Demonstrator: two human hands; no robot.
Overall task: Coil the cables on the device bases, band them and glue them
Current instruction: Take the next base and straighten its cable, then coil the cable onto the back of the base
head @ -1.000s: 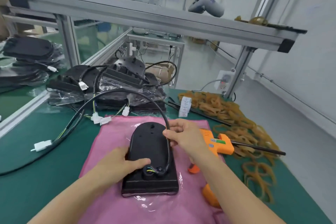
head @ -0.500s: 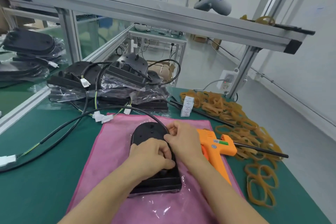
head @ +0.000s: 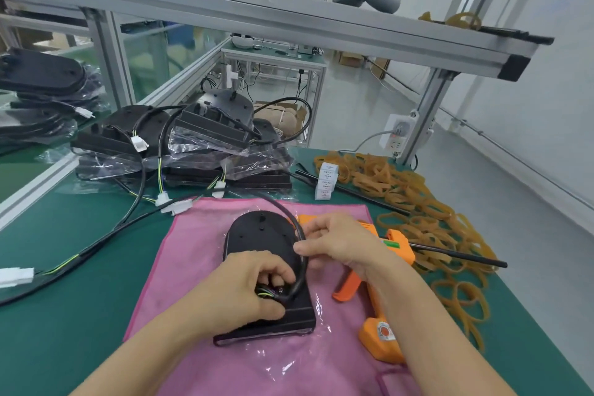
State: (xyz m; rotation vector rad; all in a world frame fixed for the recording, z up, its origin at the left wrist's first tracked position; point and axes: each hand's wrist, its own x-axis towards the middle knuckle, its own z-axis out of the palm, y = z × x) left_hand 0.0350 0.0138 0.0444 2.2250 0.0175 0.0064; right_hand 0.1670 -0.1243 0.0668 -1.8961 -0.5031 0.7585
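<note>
left hand [head: 249,291]: fingers curled, pressing the cable [head: 300,262] root onto the device base [head: 260,241];
right hand [head: 337,243]: pinching the cable at the base's right edge;
base: lying on pink cloth [head: 193,251]

Bare green mat [head: 64,331] lies open left; glue gun [head: 379,292] and rubber bands [head: 434,219] crowd right.

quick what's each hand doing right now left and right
Left hand: closed, pinching the black cable where it exits the device base.
Right hand: closed, grip on the same cable along the base's right edge.
</note>
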